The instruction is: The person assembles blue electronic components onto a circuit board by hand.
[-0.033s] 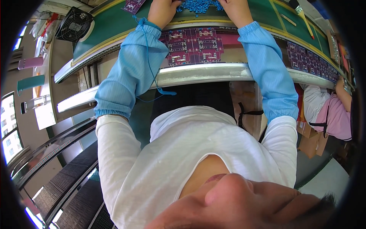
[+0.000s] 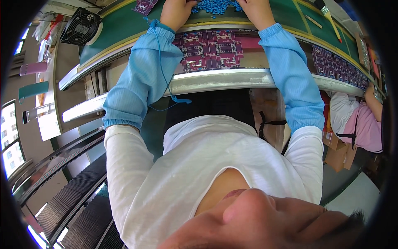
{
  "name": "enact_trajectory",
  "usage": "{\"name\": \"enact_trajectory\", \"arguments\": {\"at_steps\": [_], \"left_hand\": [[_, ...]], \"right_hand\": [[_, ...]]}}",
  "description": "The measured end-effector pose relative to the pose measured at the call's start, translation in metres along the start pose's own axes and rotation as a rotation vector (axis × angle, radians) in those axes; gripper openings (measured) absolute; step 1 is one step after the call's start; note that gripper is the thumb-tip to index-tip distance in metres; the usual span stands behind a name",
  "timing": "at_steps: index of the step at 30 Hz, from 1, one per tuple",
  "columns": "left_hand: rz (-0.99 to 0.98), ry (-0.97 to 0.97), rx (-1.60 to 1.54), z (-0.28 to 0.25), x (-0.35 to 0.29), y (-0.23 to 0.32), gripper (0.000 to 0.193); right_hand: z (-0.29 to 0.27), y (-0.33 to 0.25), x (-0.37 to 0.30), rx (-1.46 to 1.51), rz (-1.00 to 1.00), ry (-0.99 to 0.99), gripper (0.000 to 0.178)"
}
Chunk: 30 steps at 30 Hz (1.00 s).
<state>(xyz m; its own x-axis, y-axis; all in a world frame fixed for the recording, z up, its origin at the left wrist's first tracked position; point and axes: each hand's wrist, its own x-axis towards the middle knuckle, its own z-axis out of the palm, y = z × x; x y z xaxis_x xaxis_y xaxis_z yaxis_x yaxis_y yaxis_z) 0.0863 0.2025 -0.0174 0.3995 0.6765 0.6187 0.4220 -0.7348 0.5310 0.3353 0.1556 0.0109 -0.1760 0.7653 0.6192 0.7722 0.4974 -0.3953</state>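
Observation:
A heap of small blue parts (image 2: 215, 6) lies on the green work surface (image 2: 120, 25) at the top of the view, between my hands. My left hand (image 2: 175, 13) rests at the heap's left side, its thumb near the parts. My right hand (image 2: 258, 13) is at the heap's right side, with the thumb side touching or almost touching it. The upper edge cuts off most fingers of both hands, so their grip is hidden. Nearer to me, a purple circuit board panel (image 2: 210, 50) sits on the rail track between my forearms. A blue wrist strap (image 2: 165, 27) with a cord circles my left wrist.
More purple boards (image 2: 338, 65) lie along the track at right, and another board (image 2: 144, 6) is at upper left. A black fan (image 2: 80, 26) stands at left. A brush (image 2: 328, 18) lies at upper right. A metal rail (image 2: 224, 79) runs before me. Another person (image 2: 360, 120) is at right.

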Motion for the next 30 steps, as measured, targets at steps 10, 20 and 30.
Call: {"name": "enact_trajectory", "arguments": {"at_steps": [10,20,30], "left_hand": [[-0.368,-0.287,-0.371,-0.044,-0.024,0.047,0.008],[-0.195,-0.521,-0.199,-0.075,-0.088,0.099,0.014],[-0.316,-0.511,-0.206,-0.077,-0.104,0.101,0.012]], "right_hand": [[-0.001,0.009,-0.002,0.073,-0.003,-0.025,0.008],[-0.005,0.021,-0.004,0.015,-0.004,-0.032,0.009],[0.004,0.032,-0.006,0.078,0.119,-0.076,0.01]]}}
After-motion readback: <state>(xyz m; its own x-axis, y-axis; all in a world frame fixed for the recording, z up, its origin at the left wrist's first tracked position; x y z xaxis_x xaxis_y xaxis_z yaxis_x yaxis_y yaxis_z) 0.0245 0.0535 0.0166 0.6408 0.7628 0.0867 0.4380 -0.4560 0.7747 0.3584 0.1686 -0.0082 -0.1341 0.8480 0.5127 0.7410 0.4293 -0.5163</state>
